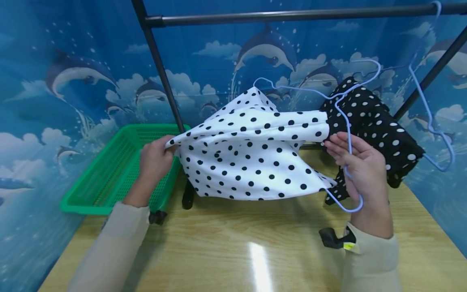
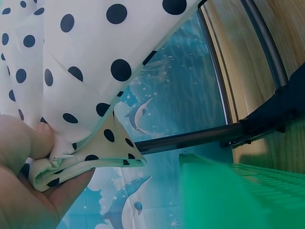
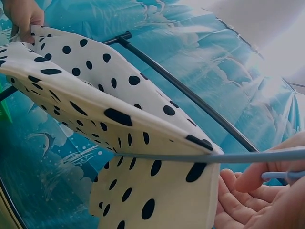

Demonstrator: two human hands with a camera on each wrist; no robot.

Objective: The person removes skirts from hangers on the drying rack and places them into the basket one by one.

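A white garment with black polka dots (image 1: pixel 248 162) is stretched sideways between my hands. My left hand (image 1: pixel 157 159) pinches its left edge; in the left wrist view the folded hem (image 2: pixel 86 167) lies between thumb and fingers. One end of a light-blue clothes hanger (image 1: pixel 341 109) goes into the garment at the far side, and its lower bar enters the cloth near the right. My right hand (image 1: pixel 365 170) holds the hanger's near side against the palm with the thumb, fingers extended beside the cloth's right end. In the right wrist view the hanger bar (image 3: pixel 257 157) crosses above the thumb.
A black garment with white dots (image 1: pixel 383 138) hangs on another blue hanger (image 1: pixel 430 109) from the dark rail (image 1: pixel 270 16). A green basket (image 1: pixel 87 209) stands left on the wooden table (image 1: pixel 219 247). A rack post (image 1: pixel 160 65) rises behind my left hand.
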